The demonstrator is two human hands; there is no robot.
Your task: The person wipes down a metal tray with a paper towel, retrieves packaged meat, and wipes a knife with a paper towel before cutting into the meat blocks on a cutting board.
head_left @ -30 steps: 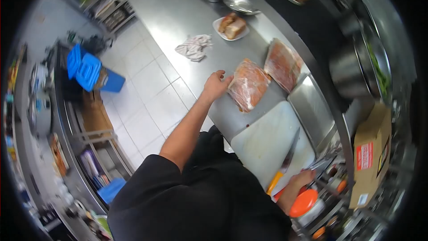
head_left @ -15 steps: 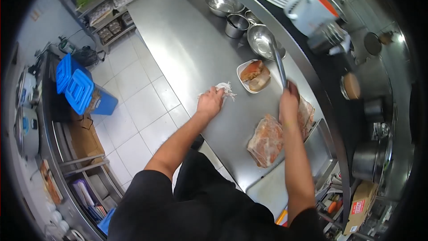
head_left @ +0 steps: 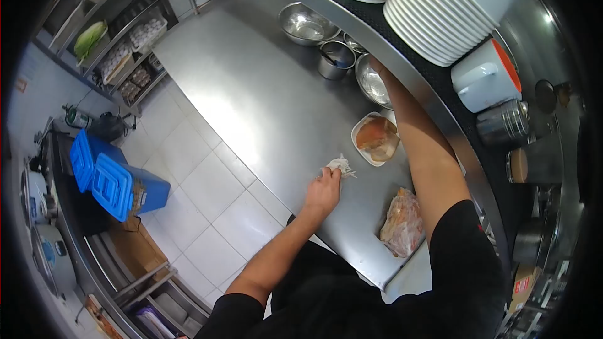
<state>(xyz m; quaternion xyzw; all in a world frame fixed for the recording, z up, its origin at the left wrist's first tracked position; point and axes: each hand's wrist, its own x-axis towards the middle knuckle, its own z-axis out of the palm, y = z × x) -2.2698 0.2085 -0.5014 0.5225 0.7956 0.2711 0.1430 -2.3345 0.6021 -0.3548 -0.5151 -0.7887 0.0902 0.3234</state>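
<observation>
My left hand (head_left: 323,191) is closed on a white fringed cloth (head_left: 340,166), pressed to the steel table (head_left: 251,100). My right arm stretches forward along the table's far side. Only a bit of my right hand (head_left: 377,68) shows, by the shelf edge and a steel bowl (head_left: 372,81); its fingers are hidden. Between the two arms sits a white dish (head_left: 359,149) with pieces of pale and orange-brown meat (head_left: 379,138). Nearer to me, beside my right upper arm, lies a large piece of meat in clear plastic (head_left: 402,226).
Another steel bowl (head_left: 306,24) and a steel pot (head_left: 336,63) stand further along the table. The raised shelf holds stacked white plates (head_left: 433,16) and a white jug (head_left: 487,78) with orange inside. Blue lidded bins (head_left: 135,185) stand on the tiled floor to the left.
My right hand has reached forward to the shelf edge, and the long metal tool it held is out of sight. My left hand still grips the cloth. The view has shifted.
</observation>
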